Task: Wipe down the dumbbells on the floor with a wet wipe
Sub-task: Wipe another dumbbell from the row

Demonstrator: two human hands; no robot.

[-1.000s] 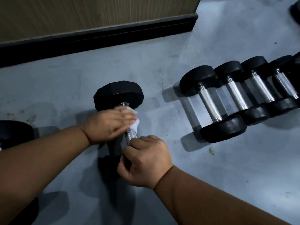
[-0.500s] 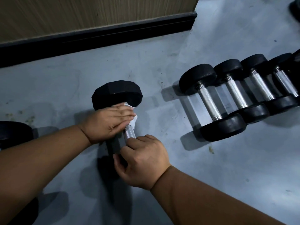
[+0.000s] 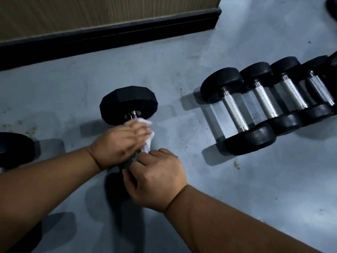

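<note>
A black hexagonal dumbbell (image 3: 128, 104) lies on the grey floor, its far head showing and its near head hidden under my hands. My left hand (image 3: 121, 143) presses a white wet wipe (image 3: 148, 132) around the upper part of the chrome handle. A short bare stretch of handle (image 3: 145, 148) shows between the hands. My right hand (image 3: 157, 177) grips the dumbbell at its near end, fingers curled over it.
A row of several round-headed dumbbells (image 3: 237, 110) lies side by side at the right. Another black weight (image 3: 14, 147) sits at the left edge. A wooden wall with a black baseboard (image 3: 109, 36) runs along the back. The grey floor (image 3: 255, 189) is stained.
My left hand and the wipe have slid a little along the handle, toward the far head and back. My right hand has stayed at the near end.
</note>
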